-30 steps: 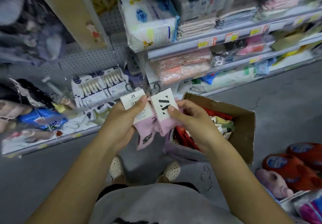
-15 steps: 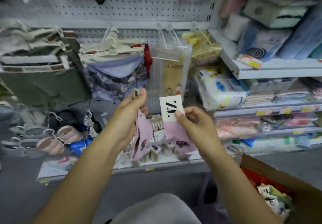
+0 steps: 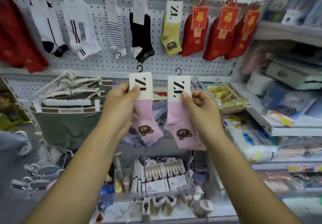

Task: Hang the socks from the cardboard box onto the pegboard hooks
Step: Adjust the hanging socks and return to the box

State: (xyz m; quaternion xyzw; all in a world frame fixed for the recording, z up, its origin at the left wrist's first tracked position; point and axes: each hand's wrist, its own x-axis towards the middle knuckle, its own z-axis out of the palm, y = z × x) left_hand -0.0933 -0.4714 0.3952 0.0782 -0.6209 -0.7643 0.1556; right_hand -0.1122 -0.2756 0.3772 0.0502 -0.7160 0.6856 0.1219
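Observation:
My left hand [image 3: 120,105] grips a pink sock [image 3: 144,117] with a bear patch and a white card label topped by a small hook. My right hand [image 3: 200,107] holds a matching pink sock [image 3: 181,124] the same way. Both socks hang upright, side by side, just below the top row of the grey pegboard [image 3: 156,63]. On the hooks above hang white, striped and black socks, a yellow-green bear sock [image 3: 171,30] and red socks [image 3: 224,32]. The cardboard box is out of view.
Shelves [image 3: 287,30] with packaged goods stand at the right. Folded underwear on hangers [image 3: 69,101] hangs at the left, below the socks. Small packs [image 3: 160,175] hang lower down, under my hands. A grey floor shows at the lower left.
My view has swung up from the box to the pegboard's sock row. Both hands rose, moved apart and now hold the two pink socks upright, labels facing me.

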